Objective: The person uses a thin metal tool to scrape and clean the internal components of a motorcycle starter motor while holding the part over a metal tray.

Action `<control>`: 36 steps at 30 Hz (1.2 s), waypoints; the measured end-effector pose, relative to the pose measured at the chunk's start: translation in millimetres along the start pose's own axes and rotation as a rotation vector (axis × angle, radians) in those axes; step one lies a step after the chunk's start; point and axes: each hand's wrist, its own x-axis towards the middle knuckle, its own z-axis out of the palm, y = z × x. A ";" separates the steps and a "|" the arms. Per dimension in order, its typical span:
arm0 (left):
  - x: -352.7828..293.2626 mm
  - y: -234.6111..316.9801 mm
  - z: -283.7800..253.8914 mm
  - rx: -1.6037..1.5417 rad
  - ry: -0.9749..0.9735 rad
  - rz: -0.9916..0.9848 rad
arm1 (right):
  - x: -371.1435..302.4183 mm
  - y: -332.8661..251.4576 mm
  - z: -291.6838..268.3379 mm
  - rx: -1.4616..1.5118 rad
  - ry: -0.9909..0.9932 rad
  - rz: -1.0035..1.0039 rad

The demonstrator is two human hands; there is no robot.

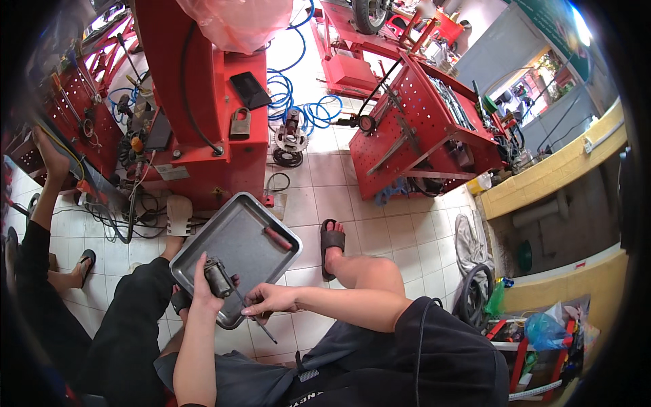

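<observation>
My left hand [206, 288] is wrapped round a grey cylindrical metal part [218, 277], which looks like a small motor, over the near side of a metal tray [192, 247]. A thin metal rod [266, 331] is pinched in the fingers of my right hand [268, 300], just right of that part. The rod slants from beside the part down past my fingers; whether its upper end touches the part I cannot tell. Inside the tray, at its far right, lies a tool with a red handle [278, 238].
A red machine base [237, 169] carries a padlock [240, 123] and a dark phone-like device [250, 91]. To the right stands a red perforated tool cart [407, 129]. Blue hose [325, 112] coils on the tiled floor. Another person's dark-clothed leg [129, 319] is close on the left.
</observation>
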 end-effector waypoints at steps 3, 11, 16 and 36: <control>-3.0 -4.3 5.8 0.009 0.021 0.013 | -11.3 -10.8 13.6 0.177 -0.069 -0.001; -4.3 -10.2 10.7 0.035 0.017 0.010 | 5.0 14.9 -9.4 -0.073 -0.066 0.034; -1.0 -10.8 6.3 0.022 0.005 0.019 | -0.3 12.6 -3.9 0.152 -0.144 0.003; -4.3 -2.9 3.5 0.011 0.010 0.043 | -0.7 -4.3 -2.9 0.001 -0.028 0.059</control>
